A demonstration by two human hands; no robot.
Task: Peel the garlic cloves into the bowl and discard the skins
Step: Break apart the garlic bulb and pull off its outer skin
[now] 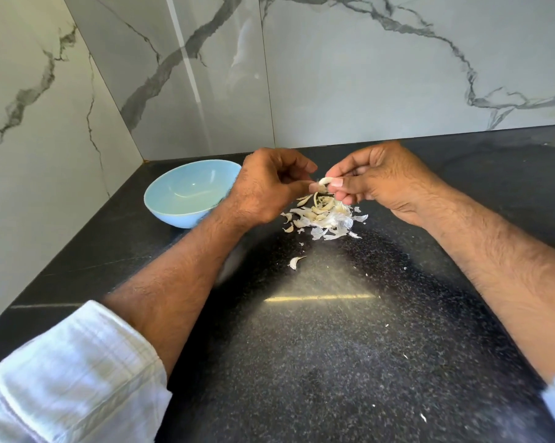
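Marble-veined wall tiles are meeting in a corner behind a dark speckled surface [317, 346]. Head view: both hands are hovering above the surface, fingertips nearly touching. The right hand [378, 183] is pinching a garlic clove [325, 181] between thumb and fingers; the left hand [269, 187] is pinching at the clove's skin. A pile of skins [324, 219] is lying directly below the hands. A light blue bowl [170, 209] is sitting just left of the left hand.

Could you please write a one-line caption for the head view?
Both hands peel a garlic clove above loose skins, beside an empty blue bowl.
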